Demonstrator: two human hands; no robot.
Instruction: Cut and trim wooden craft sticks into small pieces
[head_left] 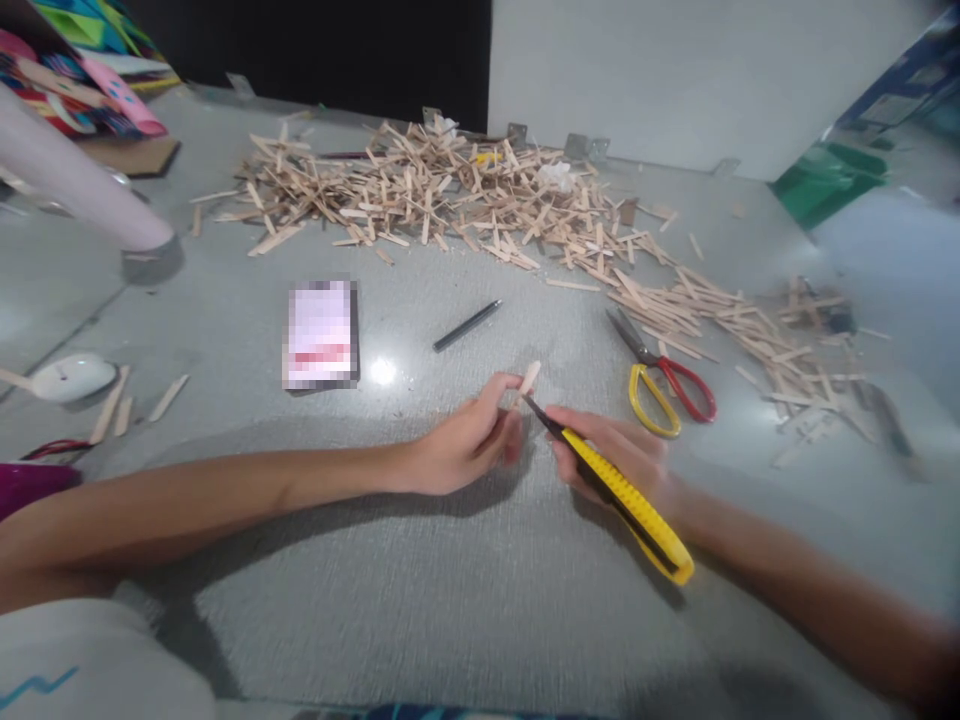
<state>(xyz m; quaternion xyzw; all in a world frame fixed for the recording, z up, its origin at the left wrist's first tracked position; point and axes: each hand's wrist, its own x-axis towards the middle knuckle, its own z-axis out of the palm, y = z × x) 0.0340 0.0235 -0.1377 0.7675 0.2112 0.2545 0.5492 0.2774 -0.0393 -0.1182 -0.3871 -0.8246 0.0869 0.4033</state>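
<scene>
Near the middle of the head view, my left hand pinches a short piece of wooden stick between thumb and finger. My right hand is closed around a yellow and black utility knife. The dark blade points up and left, and its tip meets the lower end of the stick piece or lies just by it. Scissors with one yellow and one red handle lie partly open to the right, beyond my right hand. A dark pen rests on the table above my left hand.
A large pile of wooden sticks spreads along the back and right of the grey table. A blurred-out phone-like object lies left of the pen. A white mouse, loose sticks and a pale post are at the left.
</scene>
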